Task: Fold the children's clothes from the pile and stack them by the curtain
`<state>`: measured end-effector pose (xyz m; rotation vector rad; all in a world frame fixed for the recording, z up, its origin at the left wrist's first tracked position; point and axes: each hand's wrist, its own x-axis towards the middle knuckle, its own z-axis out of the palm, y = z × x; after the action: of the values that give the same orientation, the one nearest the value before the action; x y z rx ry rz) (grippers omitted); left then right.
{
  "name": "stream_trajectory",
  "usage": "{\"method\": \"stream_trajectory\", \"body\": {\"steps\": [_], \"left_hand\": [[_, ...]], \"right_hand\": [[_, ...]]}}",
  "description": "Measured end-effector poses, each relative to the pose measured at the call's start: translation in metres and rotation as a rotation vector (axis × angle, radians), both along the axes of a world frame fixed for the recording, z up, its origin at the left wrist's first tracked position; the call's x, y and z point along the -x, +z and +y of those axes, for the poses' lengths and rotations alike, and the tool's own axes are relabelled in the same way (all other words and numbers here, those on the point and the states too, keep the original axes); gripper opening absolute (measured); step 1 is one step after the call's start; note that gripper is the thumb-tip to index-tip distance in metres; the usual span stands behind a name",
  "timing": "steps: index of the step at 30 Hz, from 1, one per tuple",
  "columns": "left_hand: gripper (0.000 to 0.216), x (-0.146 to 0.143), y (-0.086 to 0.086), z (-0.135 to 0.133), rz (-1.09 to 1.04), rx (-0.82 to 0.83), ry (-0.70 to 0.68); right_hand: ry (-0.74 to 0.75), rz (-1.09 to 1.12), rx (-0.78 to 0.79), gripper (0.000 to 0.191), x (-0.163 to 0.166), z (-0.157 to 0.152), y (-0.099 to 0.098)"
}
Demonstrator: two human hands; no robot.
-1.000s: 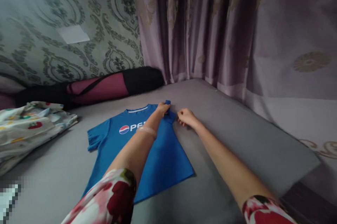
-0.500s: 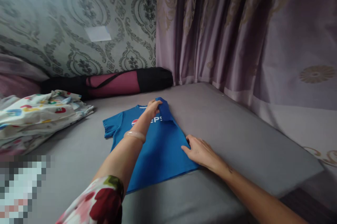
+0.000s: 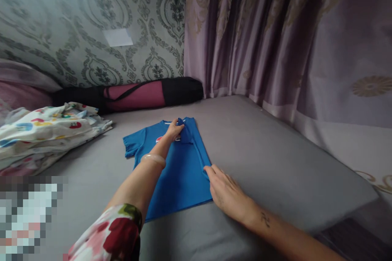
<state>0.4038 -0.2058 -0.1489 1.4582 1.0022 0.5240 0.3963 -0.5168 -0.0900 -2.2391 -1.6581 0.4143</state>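
Head view: blue short-sleeved T-shirt (image 3: 176, 187) lies front up on grey bedsheet (image 3: 269, 150), mid-frame, neckline toward the wall, hem toward the wearer. Left hand (image 3: 174, 129) pinches a turned-in bit of the shirt, near the collar; the sleeve on the right of the frame is folded inward over the chest, part of the round logo (image 3: 159, 139) showing beside the wrist, lettering mostly covered. Right hand (image 3: 225, 189) grips the shirt's side edge lower down, thumb on top, fabric there folding inward. Other sleeve lies spread out flat on the left. Pale bangle (image 3: 154, 160) on left forearm, floral sleeve (image 3: 113, 232) above it; dark mark on right forearm. Fruit-print cloth (image 3: 52, 130) heaped at left, black-and-maroon tubular bag (image 3: 134, 97) along the patterned wallpaper (image 3: 153, 28), white paper (image 3: 119, 37) on it, mauve curtain (image 3: 245, 28) at right.
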Motion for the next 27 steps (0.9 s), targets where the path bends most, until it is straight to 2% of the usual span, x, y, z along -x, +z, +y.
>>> {"method": "stream_trajectory", "body": {"steps": [5, 9, 11, 14, 17, 22, 27], "left_hand": [[0.048, -0.001, 0.0, 0.001, 0.041, -0.163, 0.028], [0.061, 0.004, 0.01, 0.005, 0.154, -0.33, 0.169], [0.061, 0.003, 0.017, 0.007, 0.27, -0.469, 0.181], [0.042, -0.005, 0.029, 0.007, 0.503, -0.679, 0.007], [0.034, -0.023, 0.035, 0.006, 0.59, -0.718, -0.159], [0.033, -0.052, 0.033, 0.009, 0.686, -0.734, -0.256], [0.029, -0.07, 0.028, 0.02, 0.779, -0.735, -0.311]], "right_hand": [[0.025, 0.078, -0.089, 0.041, 0.002, -0.006, -0.002], [0.035, 0.232, -0.088, 0.025, -0.004, -0.004, -0.003], [0.006, 0.301, -0.105, 0.019, -0.012, 0.002, -0.004], [-0.02, 0.246, -0.193, 0.021, -0.027, 0.012, -0.008], [0.01, 0.097, -0.274, 0.024, -0.037, 0.018, -0.024], [0.102, -0.021, -0.297, 0.033, -0.035, 0.013, -0.048], [0.188, -0.001, -0.201, 0.043, -0.035, 0.008, -0.045]]}}
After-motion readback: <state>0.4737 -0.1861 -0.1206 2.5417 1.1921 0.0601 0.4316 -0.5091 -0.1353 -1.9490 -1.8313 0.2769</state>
